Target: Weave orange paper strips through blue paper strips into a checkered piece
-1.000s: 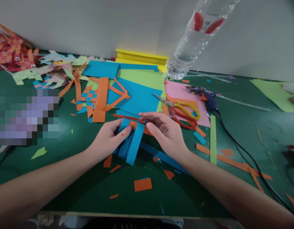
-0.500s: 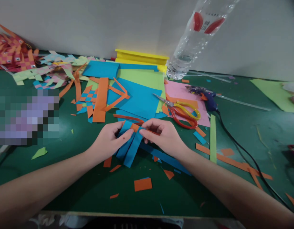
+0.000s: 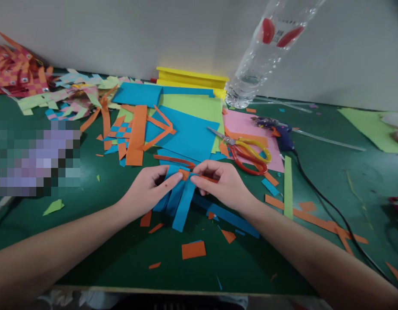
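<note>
Presently, I note the left hand (image 3: 152, 185) and right hand (image 3: 225, 183) pinched on blue paper strips (image 3: 182, 211); uneven pulling could crease them or dislodge the orange strip (image 3: 184, 174) between.

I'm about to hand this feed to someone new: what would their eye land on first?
Probably the left hand and right hand at the centre, pinching blue paper strips with an orange patch between the thumbs. Next, likely the clear bottle by the back wall, and the scissors, with yellow and red handles, just beyond the right hand.
</note>
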A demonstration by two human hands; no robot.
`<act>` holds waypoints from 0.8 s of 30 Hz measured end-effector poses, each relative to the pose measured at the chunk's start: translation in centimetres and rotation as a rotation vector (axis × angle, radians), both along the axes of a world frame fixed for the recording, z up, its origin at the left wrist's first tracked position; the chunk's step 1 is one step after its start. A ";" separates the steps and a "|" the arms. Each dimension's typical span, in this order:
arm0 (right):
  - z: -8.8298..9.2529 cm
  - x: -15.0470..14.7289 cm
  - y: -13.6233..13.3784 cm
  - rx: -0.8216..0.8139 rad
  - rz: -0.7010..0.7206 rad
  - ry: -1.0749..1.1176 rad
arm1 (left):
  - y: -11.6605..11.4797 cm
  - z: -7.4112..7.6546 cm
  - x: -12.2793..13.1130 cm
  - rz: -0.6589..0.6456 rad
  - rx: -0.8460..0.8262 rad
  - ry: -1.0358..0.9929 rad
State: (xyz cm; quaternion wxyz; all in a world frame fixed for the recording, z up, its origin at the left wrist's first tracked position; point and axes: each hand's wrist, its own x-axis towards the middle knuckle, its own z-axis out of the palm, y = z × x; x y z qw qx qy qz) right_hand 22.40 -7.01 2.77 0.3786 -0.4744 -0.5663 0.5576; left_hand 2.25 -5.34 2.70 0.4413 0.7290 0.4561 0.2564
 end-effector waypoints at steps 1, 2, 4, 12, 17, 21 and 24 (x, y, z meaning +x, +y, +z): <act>-0.1 0.0 0.0 -0.003 0.000 0.004 | 0.0 -0.1 0.0 0.002 -0.004 -0.001; -0.1 0.1 0.0 -0.005 -0.002 0.010 | 0.0 -0.1 -0.1 0.002 -0.010 -0.005; -0.2 0.1 0.1 -0.010 -0.001 0.021 | 0.1 -0.2 -0.1 -0.004 -0.028 -0.024; 0.0 0.0 -0.3 0.191 -0.061 -0.098 | 0.1 -0.1 0.0 -0.014 -0.059 -0.050; -0.1 0.1 -0.6 0.237 -0.018 -0.123 | 0.1 -0.1 0.2 -0.034 -0.063 -0.021; -0.1 0.3 -0.5 0.236 -0.023 -0.155 | 0.0 0.1 0.1 -0.060 -0.067 -0.012; -0.1 0.3 -0.5 0.240 -0.032 -0.176 | 0.0 0.3 0.0 -0.009 -0.003 0.007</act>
